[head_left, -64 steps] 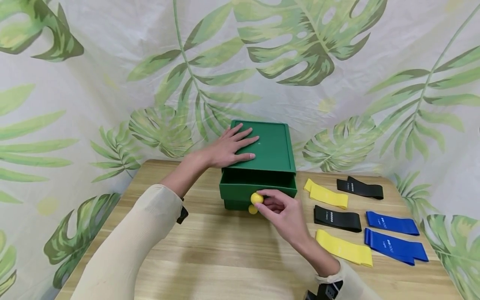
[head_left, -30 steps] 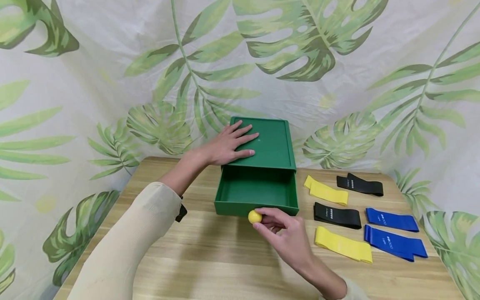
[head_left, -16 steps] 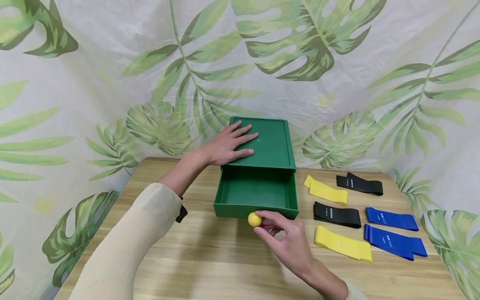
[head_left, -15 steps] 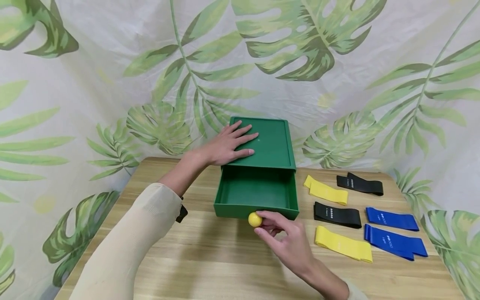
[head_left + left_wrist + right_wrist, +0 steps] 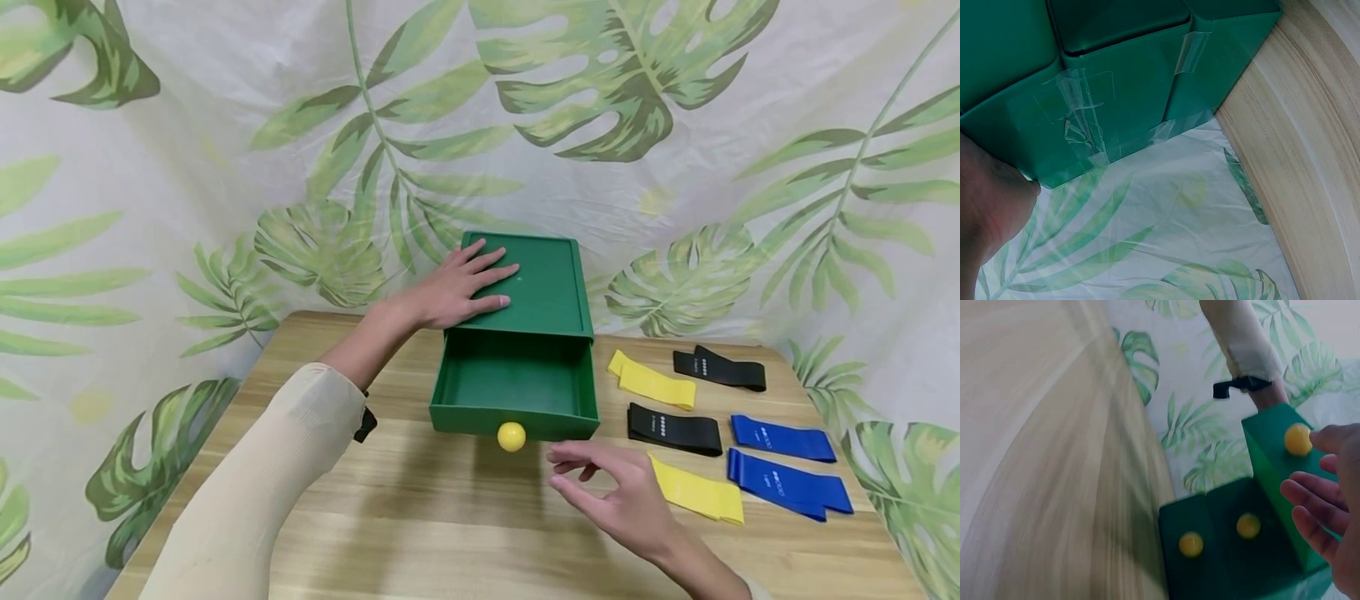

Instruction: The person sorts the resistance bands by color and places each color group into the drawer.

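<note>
A green drawer cabinet (image 5: 551, 287) stands at the back of the wooden table. Its top drawer (image 5: 517, 379) is pulled well out, and nothing lies inside. My left hand (image 5: 459, 293) rests flat on the cabinet's top with fingers spread; only its heel shows beside the cabinet side in the left wrist view. My right hand (image 5: 622, 496) is just right of the yellow round knob (image 5: 512, 437) on the drawer front, fingers loosely bent and holding nothing. In the right wrist view, two lower drawers with yellow knobs (image 5: 1190, 544) stay pushed in.
On the table's right lie several flat loop bands: yellow (image 5: 656, 388) and black (image 5: 723, 372) behind, black (image 5: 675, 430) in the middle, yellow (image 5: 701, 493) and blue (image 5: 791, 485) in front. A leaf-print cloth (image 5: 420, 100) hangs behind the table.
My right hand pulled the top drawer out by its knob, then let go and moved right and slightly toward me. The left hand has stayed on the cabinet top.
</note>
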A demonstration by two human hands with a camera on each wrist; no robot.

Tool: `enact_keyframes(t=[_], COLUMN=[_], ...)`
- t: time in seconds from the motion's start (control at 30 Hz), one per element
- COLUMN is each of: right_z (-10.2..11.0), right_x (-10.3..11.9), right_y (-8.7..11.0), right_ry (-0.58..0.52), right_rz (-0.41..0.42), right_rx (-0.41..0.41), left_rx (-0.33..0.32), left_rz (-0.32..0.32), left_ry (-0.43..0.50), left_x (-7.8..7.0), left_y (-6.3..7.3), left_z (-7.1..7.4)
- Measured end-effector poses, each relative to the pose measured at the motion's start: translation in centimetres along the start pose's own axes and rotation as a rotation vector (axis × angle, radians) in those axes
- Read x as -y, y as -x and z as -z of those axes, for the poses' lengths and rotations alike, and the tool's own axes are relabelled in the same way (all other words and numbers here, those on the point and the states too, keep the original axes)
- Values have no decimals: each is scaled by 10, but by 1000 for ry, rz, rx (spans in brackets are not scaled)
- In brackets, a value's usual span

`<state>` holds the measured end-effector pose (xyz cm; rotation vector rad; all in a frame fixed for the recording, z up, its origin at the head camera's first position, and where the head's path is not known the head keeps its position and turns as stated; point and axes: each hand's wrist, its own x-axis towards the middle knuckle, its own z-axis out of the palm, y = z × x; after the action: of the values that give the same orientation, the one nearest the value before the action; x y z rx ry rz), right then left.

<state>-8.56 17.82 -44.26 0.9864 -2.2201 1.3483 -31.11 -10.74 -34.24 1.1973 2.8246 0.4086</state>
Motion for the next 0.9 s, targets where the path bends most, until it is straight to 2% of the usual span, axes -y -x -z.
enact_keyframes(t=[0.23,0.67,0.9], right_z=[31,74,86], right_x=[-17,-53,-75], right_y=[14,31,40], right_ry=[91,300,416], right_rz=[-82,-156,-147], right_rx=[47,144,212], left_rx=[-1,-2,-15], left_rz=[0,-4,1], left_ry=[-8,-5,-6], left_x=[1,3,2], left_y=[0,-1,-1], left_z=[1,-3,-3])
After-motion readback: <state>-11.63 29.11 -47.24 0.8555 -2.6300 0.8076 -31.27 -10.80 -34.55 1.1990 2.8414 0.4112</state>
